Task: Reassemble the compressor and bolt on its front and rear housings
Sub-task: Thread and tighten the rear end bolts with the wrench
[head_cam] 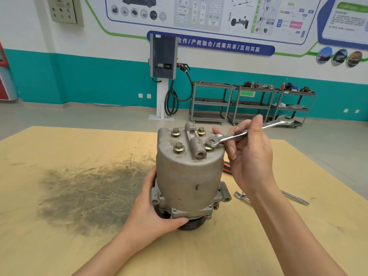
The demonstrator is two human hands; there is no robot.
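The compressor [189, 176] stands upright on its black pulley end in the middle of the frame, on a tan counter [59, 246] marked by a broad dark smudge [89, 196] to its left. Its grey end housing [189, 148] faces up, with four brass-coloured bolts [178, 147] standing in it around a raised port block [196, 144].

The left hand [153, 212] comes in from the lower centre and wraps around the lower flange of the compressor, thumb along the front edge near the pulley, fingers curled behind the body.

The right hand [251, 156] sits right of centre and pinches the shaft of a silver combination wrench [249, 132] between thumb and fingers. The open end of the wrench sits on the bolt at the right side of the housing top, and the far end points toward the upper right of the frame.

On the counter just right of the compressor lies a red and black tool handle [226, 167], partly hidden by the hand. Lower right, beside the forearm, lie another small silver wrench head [241, 195] and a slim metal shaft [296, 198].

In the background stand a grey charging unit [163, 56] with a black cable against a teal and white wall, and grey metal carts [251, 102] carrying parts at right of centre.
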